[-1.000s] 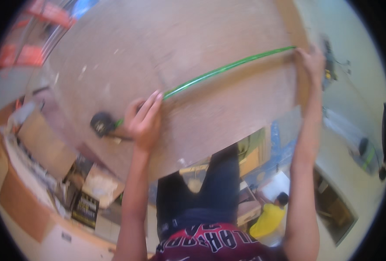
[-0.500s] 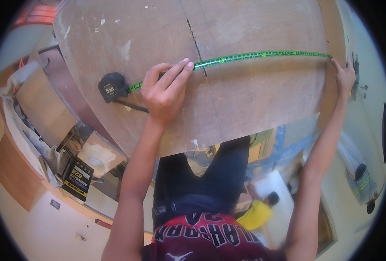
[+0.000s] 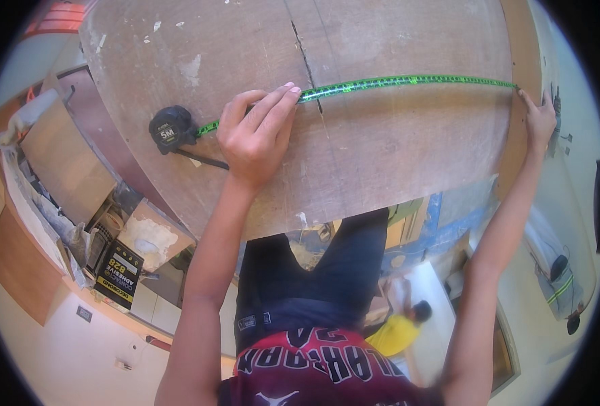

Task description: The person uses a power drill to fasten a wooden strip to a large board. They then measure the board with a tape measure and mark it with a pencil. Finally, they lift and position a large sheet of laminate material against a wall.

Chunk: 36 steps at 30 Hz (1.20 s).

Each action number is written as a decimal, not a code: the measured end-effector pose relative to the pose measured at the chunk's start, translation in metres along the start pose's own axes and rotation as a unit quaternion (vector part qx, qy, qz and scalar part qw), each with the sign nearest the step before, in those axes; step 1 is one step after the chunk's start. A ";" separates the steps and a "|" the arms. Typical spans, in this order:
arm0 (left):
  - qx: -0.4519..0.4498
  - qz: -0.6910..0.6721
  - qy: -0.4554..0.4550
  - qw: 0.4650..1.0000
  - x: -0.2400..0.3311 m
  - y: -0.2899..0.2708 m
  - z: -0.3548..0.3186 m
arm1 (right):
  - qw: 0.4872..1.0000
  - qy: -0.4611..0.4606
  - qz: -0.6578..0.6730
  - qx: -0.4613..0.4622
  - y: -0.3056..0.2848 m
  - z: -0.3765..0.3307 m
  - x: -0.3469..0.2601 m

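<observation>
On board (image 3: 394,149) betw. L hand (image 3: 256,135), half-curled over tape (image 3: 394,80), & R hand (image 3: 540,120), part-bent at its end (grips unclear), span ~same vs 0.5 s ago; measuring looks steady.

Free room over the board (image 3: 401,40) beyond two obstacles, green tape (image 3: 394,80) and black case (image 3: 170,128)

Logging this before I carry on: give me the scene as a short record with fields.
Surface: broad, flat brown wooden board with a narrow dark slit
Tool: black, rounded tape-measure case at the board's left, bright-green strip blade drawn out rightward
Left hand: fingers over the blade near the case; grip underneath hidden
Right hand: fingertips at the blade's end, by the board's right side
Nearby: person in a yellow top, lower right
</observation>
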<state>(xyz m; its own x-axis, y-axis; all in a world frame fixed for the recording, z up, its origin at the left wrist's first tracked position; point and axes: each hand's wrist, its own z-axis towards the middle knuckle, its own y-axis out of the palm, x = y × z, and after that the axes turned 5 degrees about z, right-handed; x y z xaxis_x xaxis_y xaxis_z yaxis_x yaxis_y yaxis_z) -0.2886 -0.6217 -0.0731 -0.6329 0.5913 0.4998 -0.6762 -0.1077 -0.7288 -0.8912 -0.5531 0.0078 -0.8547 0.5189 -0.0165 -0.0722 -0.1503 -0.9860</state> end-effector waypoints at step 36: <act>0.004 -0.023 0.001 1.000 -0.005 0.006 -0.005 | 0.996 0.059 0.064 -0.028 -0.003 0.002 -0.003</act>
<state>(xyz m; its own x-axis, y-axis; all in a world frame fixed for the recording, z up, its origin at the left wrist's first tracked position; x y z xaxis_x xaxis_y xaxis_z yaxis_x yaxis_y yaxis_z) -0.2875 -0.6207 -0.0820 -0.6009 0.5968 0.5317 -0.7070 -0.0865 -0.7019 -0.8893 -0.5559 0.0107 -0.7889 0.5937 -0.1584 0.0648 -0.1760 -0.9823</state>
